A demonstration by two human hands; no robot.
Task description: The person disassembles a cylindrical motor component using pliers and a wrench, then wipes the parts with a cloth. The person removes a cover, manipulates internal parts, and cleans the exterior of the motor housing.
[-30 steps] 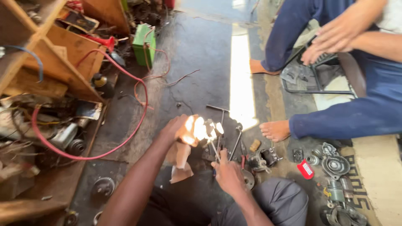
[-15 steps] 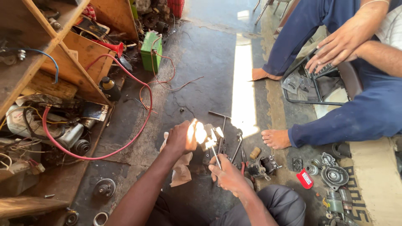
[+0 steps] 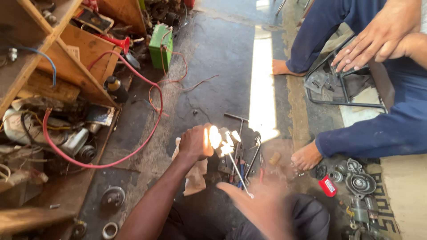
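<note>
The left hand [image 3: 197, 141] is closed around a small metal part [image 3: 222, 143] that is overexposed by sunlight; its exact kind cannot be told. The part sits above the dark floor [image 3: 213, 62], just left of a pile of hand tools [image 3: 243, 162]. A thin metal rod [image 3: 239, 174] runs from the part down toward the right hand [image 3: 255, 205]. The right hand is blurred, with its fingers spread; whether it touches the rod cannot be told.

A crumpled cloth [image 3: 195, 178] lies on the floor directly below the left hand. A T-handle wrench [image 3: 235, 120] lies just above the tool pile. A bright strip of sunlight [image 3: 261, 84] crosses the floor to the right of the left hand.

To the right of the tool pile rests a second person's bare foot [image 3: 305, 155], with a small red object [image 3: 328, 186] and grey metal engine parts [image 3: 358, 183] beyond it. That person's hand [image 3: 369, 42] rests on a black metal frame [image 3: 344, 89].

To the left of the left hand, a red hose [image 3: 147, 129] loops over the floor toward wooden shelves [image 3: 44, 58]. A green box [image 3: 161, 45] stands at the upper end of the floor.
</note>
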